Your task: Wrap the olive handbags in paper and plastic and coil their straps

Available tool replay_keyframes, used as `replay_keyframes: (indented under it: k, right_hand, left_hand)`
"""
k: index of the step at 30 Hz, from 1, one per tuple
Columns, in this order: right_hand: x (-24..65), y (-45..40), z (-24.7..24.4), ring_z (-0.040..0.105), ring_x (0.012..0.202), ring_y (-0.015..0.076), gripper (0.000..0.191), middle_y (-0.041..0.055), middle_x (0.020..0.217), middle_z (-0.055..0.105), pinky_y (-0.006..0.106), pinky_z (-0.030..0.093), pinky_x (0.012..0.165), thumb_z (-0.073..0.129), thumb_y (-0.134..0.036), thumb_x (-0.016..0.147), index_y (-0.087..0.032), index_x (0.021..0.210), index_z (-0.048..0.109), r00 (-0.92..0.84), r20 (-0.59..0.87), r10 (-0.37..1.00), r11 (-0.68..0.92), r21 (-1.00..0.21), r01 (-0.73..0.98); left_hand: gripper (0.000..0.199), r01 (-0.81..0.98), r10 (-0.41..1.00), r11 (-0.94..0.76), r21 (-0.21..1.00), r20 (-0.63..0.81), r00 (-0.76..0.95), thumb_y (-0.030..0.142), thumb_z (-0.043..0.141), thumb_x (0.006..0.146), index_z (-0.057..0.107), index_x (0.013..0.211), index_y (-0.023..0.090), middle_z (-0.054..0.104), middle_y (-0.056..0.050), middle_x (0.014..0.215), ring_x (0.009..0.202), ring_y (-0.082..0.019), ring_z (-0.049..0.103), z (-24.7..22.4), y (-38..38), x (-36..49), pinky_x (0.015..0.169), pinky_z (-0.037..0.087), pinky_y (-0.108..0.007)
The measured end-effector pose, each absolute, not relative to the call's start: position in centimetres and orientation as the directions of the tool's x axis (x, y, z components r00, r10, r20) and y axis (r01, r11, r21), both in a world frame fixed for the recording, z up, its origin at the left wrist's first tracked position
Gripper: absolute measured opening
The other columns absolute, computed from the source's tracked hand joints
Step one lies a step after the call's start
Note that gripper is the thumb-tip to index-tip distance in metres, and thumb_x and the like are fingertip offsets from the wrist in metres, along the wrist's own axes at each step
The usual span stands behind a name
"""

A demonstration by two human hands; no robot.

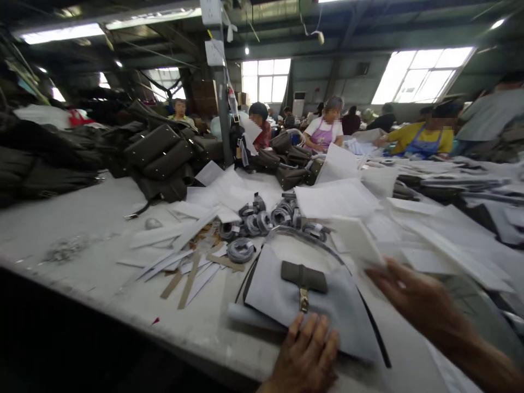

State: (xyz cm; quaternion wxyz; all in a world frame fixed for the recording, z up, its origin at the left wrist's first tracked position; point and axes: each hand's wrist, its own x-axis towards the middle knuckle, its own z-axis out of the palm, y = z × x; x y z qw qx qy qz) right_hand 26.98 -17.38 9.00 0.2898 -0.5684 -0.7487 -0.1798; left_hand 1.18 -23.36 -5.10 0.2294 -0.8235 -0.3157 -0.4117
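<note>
A handbag lies on the worktable, its front wrapped in pale protective sheeting, with a dark flap and a gold clasp showing. Flat on the bag's lower front, just below the clasp, rests my left hand, fingers spread a little. To the right of the bag, my right hand pinches the lower edge of a white foam sheet, blurred by motion. The bag's handle arches away behind the flap.
Coiled wrapped straps sit behind the bag, beside paper and cardboard strips. Dark bags are heaped at the back left. White sheets cover the right side. Small metal parts lie left. Several people work beyond.
</note>
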Motion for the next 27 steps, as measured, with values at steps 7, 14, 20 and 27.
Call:
replay_keyframes:
  k: [7, 14, 20, 27]
  right_hand:
    - [13.9, -20.2, 5.2, 0.064, 0.093, 0.0214, 0.034, 0.0098, 0.109, 0.069, 0.032, 0.052, 0.078, 0.040, -0.007, 0.089, -0.017, 0.114, 0.061, -0.538, 0.414, 0.734, 0.598, -0.021, 0.801]
    - [14.8, -20.5, 4.3, 0.054, 0.120, 0.0246, 0.053, 0.0096, 0.137, 0.057, 0.039, 0.045, 0.098, 0.044, -0.005, 0.085, -0.019, 0.136, 0.051, -0.532, 0.378, 0.758, 0.569, 0.016, 0.822]
    - [15.6, -20.9, 4.7, 0.051, 0.126, 0.0263, 0.062, 0.0092, 0.147, 0.048, 0.039, 0.048, 0.094, 0.043, -0.003, 0.083, -0.020, 0.143, 0.045, -0.435, 0.420, 0.796, 0.450, 0.070, 0.890]
    - [15.4, -21.7, 1.7, 0.048, 0.132, 0.0242, 0.058, 0.0077, 0.144, 0.052, 0.045, 0.039, 0.108, 0.041, -0.004, 0.086, -0.021, 0.140, 0.049, -0.505, 0.281, 0.816, 0.517, 0.032, 0.855]
  left_hand:
    - [0.038, 0.670, 0.455, -0.741, -0.041, 0.702, 0.547, 0.032, 0.054, 0.094, 0.057, 0.131, 0.022, 0.059, -0.007, 0.136, 0.129, -0.027, 0.049, -4.9, -24.5, 0.6, 0.116, 0.026, -0.048]
    - [0.034, 0.624, 0.451, -0.781, 0.034, 0.721, 0.525, 0.024, 0.049, 0.094, 0.060, 0.126, 0.017, 0.063, -0.011, 0.127, 0.126, -0.026, 0.051, -4.9, -24.8, 0.4, 0.111, 0.034, -0.048]
    - [0.035, 0.608, 0.420, -0.793, 0.041, 0.759, 0.497, 0.021, 0.051, 0.092, 0.061, 0.125, 0.014, 0.064, -0.011, 0.127, 0.125, -0.025, 0.052, -4.3, -24.6, 0.3, 0.109, 0.036, -0.046]
    - [0.035, 0.477, 0.436, -0.861, 0.177, 0.740, 0.513, 0.016, 0.047, 0.090, 0.061, 0.122, 0.012, 0.064, -0.013, 0.121, 0.120, -0.024, 0.053, -3.0, -25.1, -0.9, 0.108, 0.040, -0.046]
